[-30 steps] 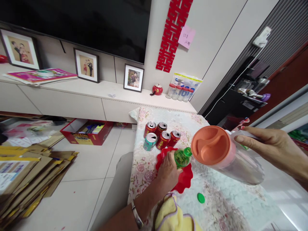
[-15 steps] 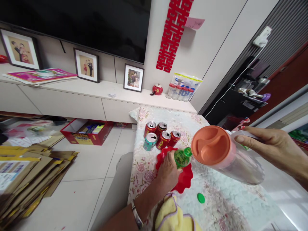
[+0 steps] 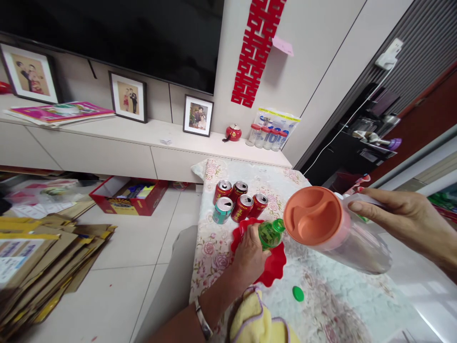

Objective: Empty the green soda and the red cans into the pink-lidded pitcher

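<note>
With my left hand [image 3: 250, 255] I grip a green plastic bottle [image 3: 270, 235], its uncapped neck tilted to the right over a red scalloped dish [image 3: 276, 264]. My right hand [image 3: 403, 214] is closed on the handle of a clear pitcher [image 3: 357, 245], which is tipped far over to the left. The pitcher's orange lid [image 3: 312, 215] meets the bottle's mouth, or nearly so; whether liquid flows between them I cannot make out. A green bottle cap [image 3: 298, 294] lies on the flowered tablecloth [image 3: 214, 259].
Several opened drink cans [image 3: 243, 208], red and one teal, stand behind the dish. A yellow cloth [image 3: 255, 319] lies at the near edge. Beyond is a white cabinet [image 3: 171, 159] with framed photos and lidded jars [image 3: 266, 138]. Flattened cardboard [image 3: 64, 257] is stacked on the left floor.
Both hands, the bottle and the tilted pitcher stay practically in place. The pink paper on the wall by the red decoration has swung downward.
</note>
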Tool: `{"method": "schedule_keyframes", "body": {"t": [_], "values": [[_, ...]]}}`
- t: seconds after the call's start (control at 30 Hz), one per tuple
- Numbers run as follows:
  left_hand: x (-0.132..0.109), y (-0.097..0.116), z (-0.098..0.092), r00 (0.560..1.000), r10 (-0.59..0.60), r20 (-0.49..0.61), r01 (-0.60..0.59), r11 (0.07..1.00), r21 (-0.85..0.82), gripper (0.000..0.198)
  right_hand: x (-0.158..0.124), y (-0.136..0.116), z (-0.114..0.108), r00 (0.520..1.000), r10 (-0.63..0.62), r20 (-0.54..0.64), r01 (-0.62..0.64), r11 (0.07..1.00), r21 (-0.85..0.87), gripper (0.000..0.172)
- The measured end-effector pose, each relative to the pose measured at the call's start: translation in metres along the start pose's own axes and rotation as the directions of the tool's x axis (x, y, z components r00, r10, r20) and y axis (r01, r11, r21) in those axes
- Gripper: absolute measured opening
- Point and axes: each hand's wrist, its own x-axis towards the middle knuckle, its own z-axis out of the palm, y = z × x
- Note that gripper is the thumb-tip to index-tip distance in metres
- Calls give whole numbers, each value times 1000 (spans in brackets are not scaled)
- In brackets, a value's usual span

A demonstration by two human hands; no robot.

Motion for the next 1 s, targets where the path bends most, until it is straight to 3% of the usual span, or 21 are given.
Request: {"method": "schedule_keyframes", "body": {"t": [0.13, 0.73, 1.0], "values": [[1, 0, 1, 1000, 1, -5, -1, 1000, 18, 72, 1, 2, 0, 999, 28, 45, -31, 998, 60, 80], [0, 1, -1, 1000, -14, 28, 12, 998, 60, 72, 1, 8, 2, 999, -42, -9, 42, 996, 76, 77], [0, 0, -1, 1000, 1, 28, -2, 999, 34, 72, -1, 12, 0, 1000, -14, -20, 15, 999, 45, 77]]}}
